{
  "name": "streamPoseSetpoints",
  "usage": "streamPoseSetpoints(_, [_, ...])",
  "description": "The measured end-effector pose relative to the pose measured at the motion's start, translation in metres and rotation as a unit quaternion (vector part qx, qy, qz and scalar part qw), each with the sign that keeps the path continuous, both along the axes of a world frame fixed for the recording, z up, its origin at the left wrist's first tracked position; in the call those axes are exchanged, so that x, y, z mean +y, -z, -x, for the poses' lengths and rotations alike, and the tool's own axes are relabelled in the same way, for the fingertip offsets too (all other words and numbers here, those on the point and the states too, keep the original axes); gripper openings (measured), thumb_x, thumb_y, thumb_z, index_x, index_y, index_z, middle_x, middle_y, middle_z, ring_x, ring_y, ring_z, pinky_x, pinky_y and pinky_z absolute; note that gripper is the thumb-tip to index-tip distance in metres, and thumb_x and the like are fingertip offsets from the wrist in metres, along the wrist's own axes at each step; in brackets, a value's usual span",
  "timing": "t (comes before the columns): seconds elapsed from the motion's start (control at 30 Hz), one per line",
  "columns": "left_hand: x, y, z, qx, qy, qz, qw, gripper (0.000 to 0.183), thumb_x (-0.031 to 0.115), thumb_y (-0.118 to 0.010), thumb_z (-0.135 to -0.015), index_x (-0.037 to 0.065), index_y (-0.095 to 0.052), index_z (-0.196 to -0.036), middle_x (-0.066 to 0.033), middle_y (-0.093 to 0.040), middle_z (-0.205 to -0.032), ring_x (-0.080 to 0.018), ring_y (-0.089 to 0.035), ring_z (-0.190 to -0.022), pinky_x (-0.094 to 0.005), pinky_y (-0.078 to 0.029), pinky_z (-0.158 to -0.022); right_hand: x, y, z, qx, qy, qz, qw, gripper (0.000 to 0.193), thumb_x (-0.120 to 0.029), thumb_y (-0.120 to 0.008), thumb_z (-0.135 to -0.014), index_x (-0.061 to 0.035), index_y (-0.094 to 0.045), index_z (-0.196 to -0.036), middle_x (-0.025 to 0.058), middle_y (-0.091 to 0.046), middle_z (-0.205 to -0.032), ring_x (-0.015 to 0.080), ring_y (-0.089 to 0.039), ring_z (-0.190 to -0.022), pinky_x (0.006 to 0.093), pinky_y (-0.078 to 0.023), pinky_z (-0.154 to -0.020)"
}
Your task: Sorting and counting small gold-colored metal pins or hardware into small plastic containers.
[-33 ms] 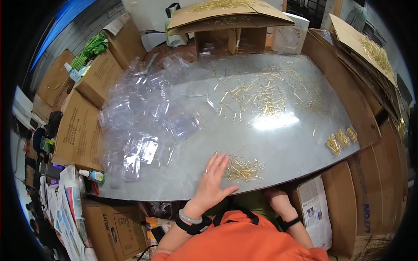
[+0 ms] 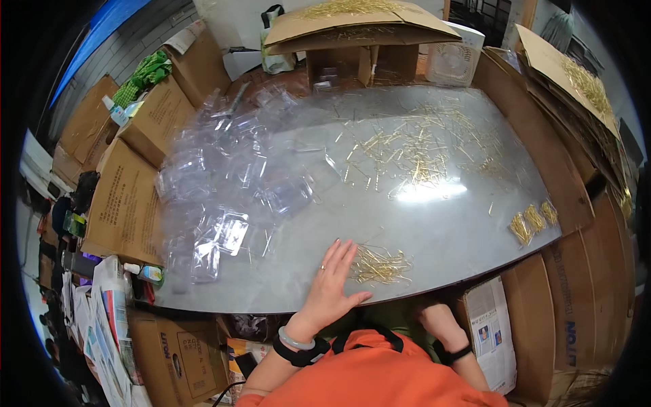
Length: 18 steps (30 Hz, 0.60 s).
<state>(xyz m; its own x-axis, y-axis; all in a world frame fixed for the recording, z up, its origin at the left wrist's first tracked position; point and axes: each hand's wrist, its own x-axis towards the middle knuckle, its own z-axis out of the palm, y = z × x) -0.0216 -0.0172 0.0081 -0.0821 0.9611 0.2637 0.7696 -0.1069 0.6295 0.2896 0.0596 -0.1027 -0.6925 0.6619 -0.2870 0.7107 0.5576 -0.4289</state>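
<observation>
My left hand (image 2: 331,288) lies on the grey tabletop (image 2: 308,224) near its front edge, fingers stretched out and thumb apart. Its fingertips and thumb border a small heap of thin gold-coloured metal hooks (image 2: 383,264). My right hand (image 2: 437,320) is down past the table's front edge, by my lap; its fingers are hidden, so what they hold, if anything, does not show. Farther back, many more loose gold hooks (image 2: 427,152) lie scattered. Three small bundles of gold hooks (image 2: 534,217) rest at the right edge.
Clear plastic packs (image 2: 224,169) cover the table's left side. Cardboard boxes (image 2: 129,197) stand along the left, and cardboard panels (image 2: 536,136) wall the right. At the back, a cardboard shelf (image 2: 359,30) carries more gold hooks beside a white fan (image 2: 453,61).
My right hand has dropped very slightly. My left hand and the small heap of hooks stay in place.
</observation>
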Motion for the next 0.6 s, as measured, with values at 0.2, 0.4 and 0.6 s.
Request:
streamPoseSetpoints(0.2, [0.000, 0.000, 0.001, -0.015, 0.006, 0.004, 1.000, 0.103, 0.026, -0.090, -0.075, 0.000, -0.033, -0.157, -0.0226, -0.037, -0.159, -0.0417, -0.032, -0.151, -0.0470, -0.033, -0.122, 0.008, -0.157, 0.041, 0.296, -0.047, 0.045, 0.953, 0.010, -0.009, -0.074, -0.087, -0.0081, -0.076, -0.096, 0.0129, -0.068, -0.082, 0.0337, -0.068, -0.077, 0.0412, -0.055, -0.069])
streamPoseSetpoints(0.4, [0.000, -0.001, 0.000, -0.040, -0.003, -0.001, 0.999, 0.103, 0.023, -0.089, -0.076, 0.000, -0.031, -0.158, -0.0238, -0.035, -0.161, -0.0414, -0.031, -0.151, -0.0468, -0.031, -0.123, 0.071, -0.164, 0.116, 0.201, -0.065, -0.157, 0.965, 0.024, -0.016, -0.075, -0.088, -0.0072, -0.071, -0.110, 0.0129, -0.066, -0.106, 0.0330, -0.064, -0.103, 0.0426, -0.053, -0.084])
streamPoseSetpoints(0.6, [-0.004, 0.004, 0.004, 0.010, -0.005, -0.005, 1.000, 0.103, 0.030, -0.088, -0.079, -0.003, -0.030, -0.158, -0.0247, -0.034, -0.161, -0.0442, -0.028, -0.152, -0.0493, -0.028, -0.124, 0.074, -0.155, 0.121, 0.182, -0.185, -0.170, 0.951, 0.067, -0.031, -0.082, -0.080, -0.0070, -0.057, -0.138, 0.0145, -0.054, -0.146, 0.0350, -0.048, -0.139, 0.0507, -0.038, -0.116])
